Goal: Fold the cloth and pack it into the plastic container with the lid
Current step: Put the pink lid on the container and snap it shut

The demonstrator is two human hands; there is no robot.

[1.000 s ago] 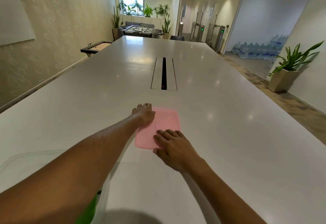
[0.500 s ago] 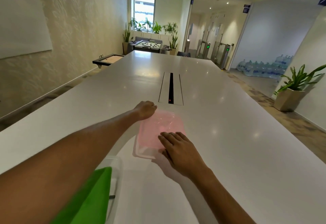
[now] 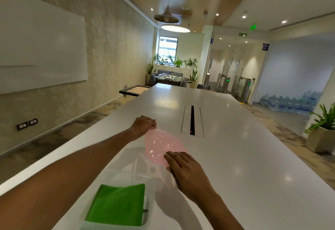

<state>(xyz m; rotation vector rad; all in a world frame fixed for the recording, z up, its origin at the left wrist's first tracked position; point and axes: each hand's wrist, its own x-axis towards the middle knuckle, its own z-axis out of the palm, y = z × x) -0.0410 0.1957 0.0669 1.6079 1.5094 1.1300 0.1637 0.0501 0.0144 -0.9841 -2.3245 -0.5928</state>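
A translucent pink lid (image 3: 159, 148) hangs tilted above the white table (image 3: 244, 157). My left hand (image 3: 144, 125) pinches its far corner, and my right hand (image 3: 183, 166) grips its near edge. Close to me stands a clear plastic container (image 3: 125, 175) with a folded green cloth (image 3: 117, 205) lying flat inside it. The lid is beyond the container and slightly to its right, apart from it.
A long cable slot (image 3: 192, 120) runs down the table's middle, just past the lid. The table's left edge (image 3: 76, 140) drops to the floor. A potted plant (image 3: 321, 133) stands on the floor at right.
Both hands have lifted the pink lid off the table and tilted it. The camera has tipped up, so the container with the green cloth shows more fully.
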